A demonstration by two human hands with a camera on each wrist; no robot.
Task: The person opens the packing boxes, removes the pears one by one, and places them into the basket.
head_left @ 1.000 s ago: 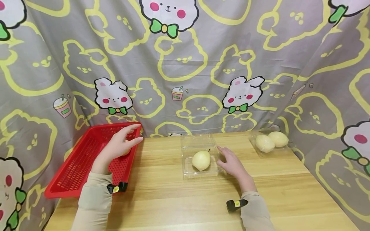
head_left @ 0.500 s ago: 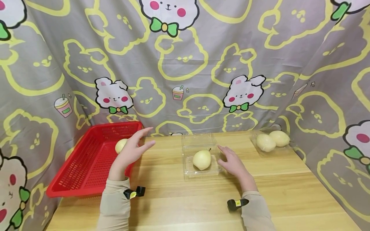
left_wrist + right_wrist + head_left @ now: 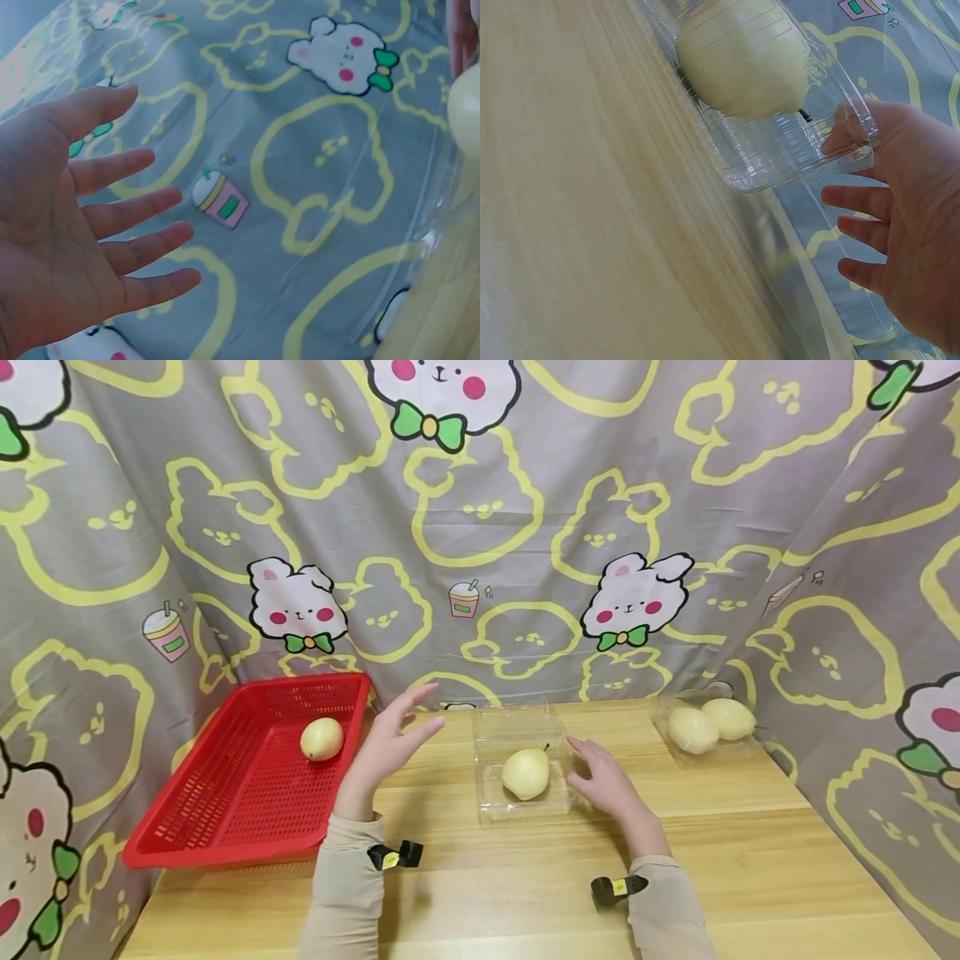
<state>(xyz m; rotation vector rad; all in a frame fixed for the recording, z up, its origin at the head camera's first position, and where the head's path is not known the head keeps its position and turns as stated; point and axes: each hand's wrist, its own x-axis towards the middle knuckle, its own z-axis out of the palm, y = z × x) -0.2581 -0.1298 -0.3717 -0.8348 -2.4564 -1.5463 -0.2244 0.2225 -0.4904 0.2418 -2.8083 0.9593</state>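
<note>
A yellow-green pear (image 3: 526, 774) sits in the front half of an opened clear plastic clamshell box (image 3: 491, 810), whose lid lies back toward the curtain. My left hand (image 3: 390, 739) is in the air between the red basket and the box, fingers spread and holding nothing; the left wrist view shows its bare palm (image 3: 52, 232). At the box's right side is my right hand (image 3: 607, 781), thumb and fingers apart. In the right wrist view one digit shows through the box's clear edge (image 3: 862, 124), seemingly touching it, while the other fingers (image 3: 866, 229) extend loosely below.
A red perforated basket (image 3: 247, 802) stands at the left with one pear (image 3: 322, 739) inside. At the back right, two pears (image 3: 692, 731) sit in clear plastic packaging. A patterned curtain (image 3: 517, 543) rises behind the wooden table (image 3: 487, 893).
My left hand has moved right, out from over the basket, uncovering the pear in it. The right hand has stayed by the box.
</note>
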